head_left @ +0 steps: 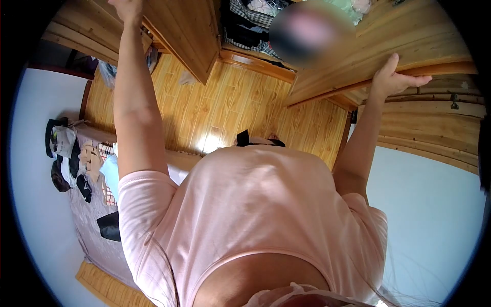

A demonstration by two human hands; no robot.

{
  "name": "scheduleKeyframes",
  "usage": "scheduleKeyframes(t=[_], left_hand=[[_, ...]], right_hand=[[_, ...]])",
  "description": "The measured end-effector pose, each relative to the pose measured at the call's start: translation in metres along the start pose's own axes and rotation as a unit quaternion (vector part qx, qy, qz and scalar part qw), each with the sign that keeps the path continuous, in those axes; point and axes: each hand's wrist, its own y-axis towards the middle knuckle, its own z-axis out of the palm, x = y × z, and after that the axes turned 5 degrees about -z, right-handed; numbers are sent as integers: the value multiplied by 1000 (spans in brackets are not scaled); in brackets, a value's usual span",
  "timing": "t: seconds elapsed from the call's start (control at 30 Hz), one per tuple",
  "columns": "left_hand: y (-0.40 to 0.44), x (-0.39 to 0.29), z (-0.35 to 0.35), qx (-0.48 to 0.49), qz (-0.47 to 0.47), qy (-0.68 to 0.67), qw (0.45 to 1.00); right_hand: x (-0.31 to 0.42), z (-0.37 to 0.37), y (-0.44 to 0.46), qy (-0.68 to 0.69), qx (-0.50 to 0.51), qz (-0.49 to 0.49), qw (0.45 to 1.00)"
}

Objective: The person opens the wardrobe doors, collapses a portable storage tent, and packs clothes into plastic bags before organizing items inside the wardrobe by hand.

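My right hand (396,82) is at the edge of the right wooden wardrobe door (353,66), thumb and fingers spread apart. It seems to touch the door, though the palm side is hidden. Raised at the top left, my left hand (128,7) is partly cut off by the frame, close to the left wooden door (186,36). Its fingers are mostly out of view, so its grip is unclear. Between the swung-out doors, dark and checked clothes (250,20) lie inside the wardrobe. A blurred oval patch covers part of that area.
Light wood flooring (215,97) lies between me and the wardrobe. On the left, a bed with a pale cover (97,225) holds piled clothes (92,158) and a black item (109,226). Plastic bags (107,74) stand by the left cabinet. A white wall (424,204) is on the right.
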Motion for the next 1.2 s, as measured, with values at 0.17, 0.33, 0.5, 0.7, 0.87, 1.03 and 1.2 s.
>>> scheduleKeyframes(t=[0.17, 0.33, 0.5, 0.7, 0.87, 1.03, 1.2], left_hand=[[4, 12, 2, -11, 17, 28, 999], [-7, -13, -2, -1, -31, 17, 999], [-9, -19, -1, 2, -45, -6, 999], [-6, -11, 1, -2, -29, -21, 999], [-21, -48, -6, 23, -85, -57, 994], [-6, -8, 4, -5, -11, -41, 999], [-9, -14, 2, -8, -24, -26, 999]], right_hand=[[5, -3, 0, 17, 8, 7, 1000], [10, -4, 0, 35, 12, 18, 999], [3, -2, -1, 24, 10, -2, 1000], [-3, 1, -1, 42, 3, 25, 999], [3, 0, 0, 34, 3, 18, 999], [4, 0, -1, 10, -2, 0, 1000], [3, 0, -1, 12, -7, -7, 1000]])
